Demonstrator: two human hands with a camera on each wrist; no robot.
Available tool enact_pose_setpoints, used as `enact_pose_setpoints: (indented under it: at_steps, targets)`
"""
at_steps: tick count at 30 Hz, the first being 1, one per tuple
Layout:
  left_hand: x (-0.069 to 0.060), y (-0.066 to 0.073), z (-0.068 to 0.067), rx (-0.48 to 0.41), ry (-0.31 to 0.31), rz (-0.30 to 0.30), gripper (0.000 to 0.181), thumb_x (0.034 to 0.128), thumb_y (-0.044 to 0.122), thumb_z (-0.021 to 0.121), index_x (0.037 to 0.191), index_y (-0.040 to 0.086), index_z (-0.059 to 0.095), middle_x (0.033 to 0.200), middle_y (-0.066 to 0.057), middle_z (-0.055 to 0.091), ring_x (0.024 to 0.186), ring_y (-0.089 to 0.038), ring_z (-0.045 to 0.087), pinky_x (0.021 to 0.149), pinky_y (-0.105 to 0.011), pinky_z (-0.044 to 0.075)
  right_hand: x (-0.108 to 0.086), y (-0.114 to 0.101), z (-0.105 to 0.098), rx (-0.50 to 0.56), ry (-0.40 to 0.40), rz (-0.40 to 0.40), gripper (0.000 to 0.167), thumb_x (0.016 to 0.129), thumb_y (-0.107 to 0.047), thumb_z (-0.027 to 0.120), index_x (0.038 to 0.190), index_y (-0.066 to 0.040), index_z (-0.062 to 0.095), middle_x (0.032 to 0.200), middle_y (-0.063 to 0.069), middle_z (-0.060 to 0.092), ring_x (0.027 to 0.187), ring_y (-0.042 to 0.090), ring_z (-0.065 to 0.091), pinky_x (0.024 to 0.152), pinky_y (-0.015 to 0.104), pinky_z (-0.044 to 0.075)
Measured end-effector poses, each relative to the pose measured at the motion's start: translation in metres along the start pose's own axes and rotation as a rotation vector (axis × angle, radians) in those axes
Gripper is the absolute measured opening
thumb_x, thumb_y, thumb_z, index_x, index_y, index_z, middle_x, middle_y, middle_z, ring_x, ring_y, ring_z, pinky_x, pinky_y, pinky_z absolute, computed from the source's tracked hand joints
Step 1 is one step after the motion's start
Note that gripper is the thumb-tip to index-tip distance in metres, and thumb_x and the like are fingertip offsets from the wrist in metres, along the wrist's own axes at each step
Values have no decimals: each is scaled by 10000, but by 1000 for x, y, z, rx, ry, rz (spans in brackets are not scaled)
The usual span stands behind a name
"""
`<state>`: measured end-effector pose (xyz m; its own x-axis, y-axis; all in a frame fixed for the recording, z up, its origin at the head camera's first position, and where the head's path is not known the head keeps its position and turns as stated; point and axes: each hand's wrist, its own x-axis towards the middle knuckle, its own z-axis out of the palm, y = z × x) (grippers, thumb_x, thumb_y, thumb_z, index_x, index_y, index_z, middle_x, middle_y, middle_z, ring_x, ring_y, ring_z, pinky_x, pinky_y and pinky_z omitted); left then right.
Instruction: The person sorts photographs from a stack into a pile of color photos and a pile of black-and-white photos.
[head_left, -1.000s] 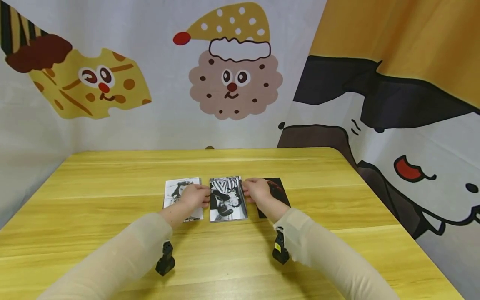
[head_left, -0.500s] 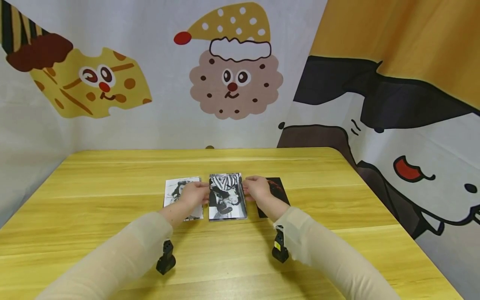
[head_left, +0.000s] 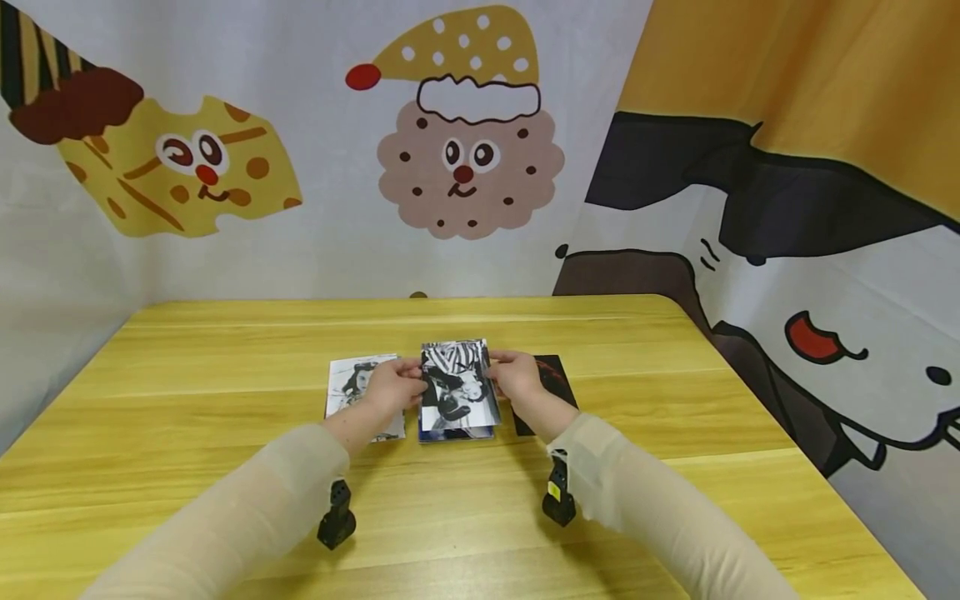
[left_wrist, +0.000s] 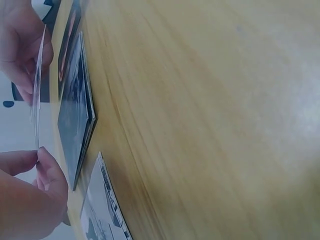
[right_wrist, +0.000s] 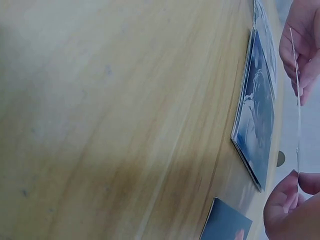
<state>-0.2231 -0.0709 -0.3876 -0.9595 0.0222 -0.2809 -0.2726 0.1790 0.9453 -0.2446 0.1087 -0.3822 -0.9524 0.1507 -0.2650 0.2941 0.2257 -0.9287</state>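
Both hands hold a black-and-white picture card (head_left: 457,387) raised above the middle stack, whose blue-edged top card (head_left: 456,434) shows beneath it. The left hand (head_left: 389,390) pinches the card's left edge between thumb and fingers; in the left wrist view that hand (left_wrist: 32,197) is low at the left, with the card (left_wrist: 38,90) seen edge-on. At the card's right edge the right hand (head_left: 517,380) pinches it, as the right wrist view also shows for that hand (right_wrist: 290,202). The middle stack (right_wrist: 255,115) lies flat on the table.
Left of the middle stack lies a pile with a black-and-white drawing (head_left: 345,380), partly under the left hand. A dark card (head_left: 557,382) lies to the right, partly behind the right hand. Behind the wooden table (head_left: 465,517) hangs a printed curtain (head_left: 315,250).
The black-and-white card has risen off the middle stack and shifted slightly away from the body, uncovering a blue card beneath. Both hands have risen slightly with it.
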Motion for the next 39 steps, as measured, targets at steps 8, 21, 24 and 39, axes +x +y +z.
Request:
enact_pose_setpoints:
  at_steps: [8, 21, 24, 39]
  targets:
    - [1, -1, -4, 12, 11, -2, 493, 889, -63, 515, 1371, -41, 415, 1086, -121, 497, 814, -125, 515, 679, -186, 533, -1, -3, 1, 29, -41, 7, 383, 850, 42, 566, 1225, -22, 607, 759, 44, 565, 502, 112, 393, 453, 216, 335]
    - [-2, 4, -15, 19, 53, -14, 492, 869, -82, 520, 1352, -55, 434, 1102, -140, 523, 769, -99, 518, 649, -170, 527, -2, -7, 8, -2, -102, -3, 468, 822, 35, 614, 1279, -61, 576, 834, 63, 604, 543, 105, 441, 492, 234, 415]
    - [-1, 4, -19, 55, 66, -12, 493, 864, -78, 528, 1349, -52, 441, 1108, -155, 531, 788, -115, 534, 659, -181, 542, -3, -10, 10, -40, -118, -1, 508, 814, 39, 629, 1302, -80, 558, 1013, 130, 623, 657, 128, 512, 541, 232, 455]
    - [-5, 1, -45, 44, 46, 5, 512, 868, -79, 530, 1366, -74, 407, 1071, -140, 519, 677, -52, 529, 609, -151, 544, -9, -19, 30, -9, -111, -10, 368, 817, 55, 645, 1179, -7, 623, 1146, 195, 627, 662, 108, 535, 510, 203, 475]
